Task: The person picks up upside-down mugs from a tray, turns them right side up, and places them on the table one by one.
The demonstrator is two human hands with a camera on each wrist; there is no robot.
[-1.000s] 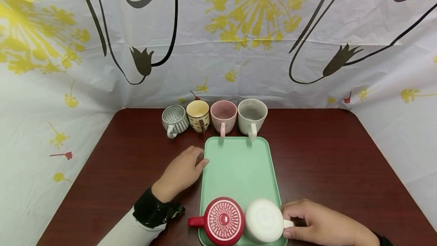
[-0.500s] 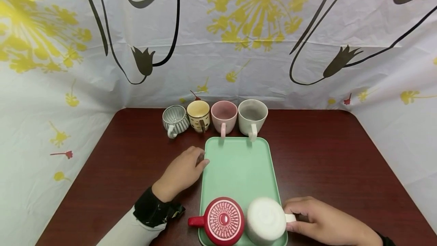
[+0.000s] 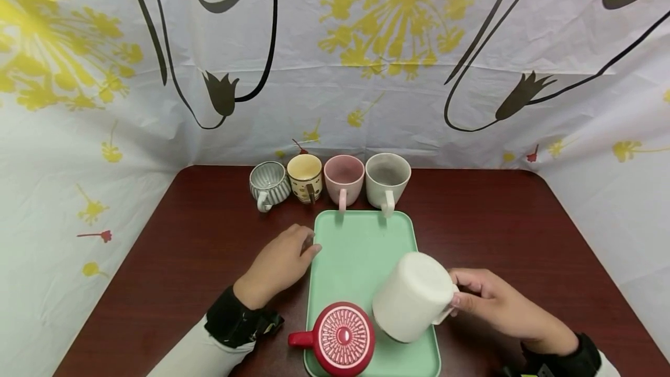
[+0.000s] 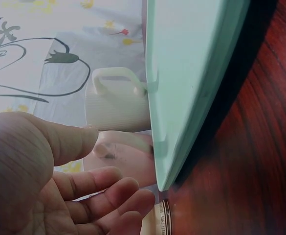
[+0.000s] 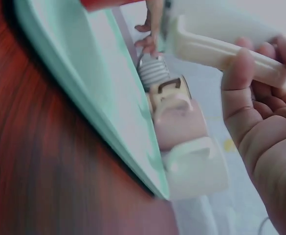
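In the head view a white mug [image 3: 413, 298] hangs tilted, base up, over the right side of the green tray [image 3: 361, 249]. My right hand [image 3: 497, 301] grips it by its handle, the thumb pressed on the handle in the right wrist view. A red mug [image 3: 342, 339] stands upside down at the tray's near end, its handle pointing left past the rim. My left hand [image 3: 280, 260] is at the tray's left edge, fingers loosely bent and holding nothing; the left wrist view shows its fingers [image 4: 103, 200] apart from the tray.
Behind the tray stand a striped grey cup [image 3: 268, 185], a yellow spotted cup [image 3: 303, 176], a pink mug [image 3: 343, 176] and a light grey mug [image 3: 387, 176], upright in a row. They sit near the far edge of the dark wooden table [image 3: 497, 220], before a patterned cloth [image 3: 314, 103].
My right hand has lifted the white mug off the tray, moving it away from me and tilting it. My left hand and the red mug have stayed in place.
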